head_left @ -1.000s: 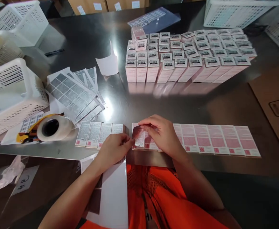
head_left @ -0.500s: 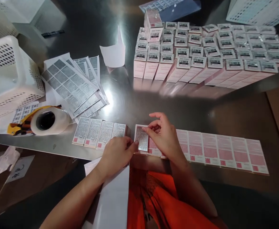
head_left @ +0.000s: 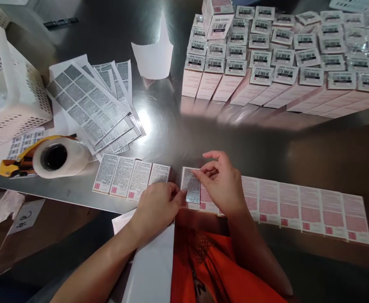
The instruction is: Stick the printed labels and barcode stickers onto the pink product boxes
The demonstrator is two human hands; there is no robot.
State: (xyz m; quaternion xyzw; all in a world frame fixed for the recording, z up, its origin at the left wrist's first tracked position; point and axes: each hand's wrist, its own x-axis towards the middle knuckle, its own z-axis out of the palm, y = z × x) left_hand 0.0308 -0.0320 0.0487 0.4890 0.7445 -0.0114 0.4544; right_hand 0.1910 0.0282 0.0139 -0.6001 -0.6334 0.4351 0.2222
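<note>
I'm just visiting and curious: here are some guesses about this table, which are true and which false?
1. Both hands meet at one box lying flat near the table edge. True: the left hand and right hand touch the labelled box.
2. The tape roll sits right of the hands. False: the tape dispenser lies to their left.
3. Upright boxes with barcode tops stand at the far side. True: the block of boxes.
4. Label sheets lie inside the basket. False: the label sheets lie fanned on the table beside the white basket.
</note>
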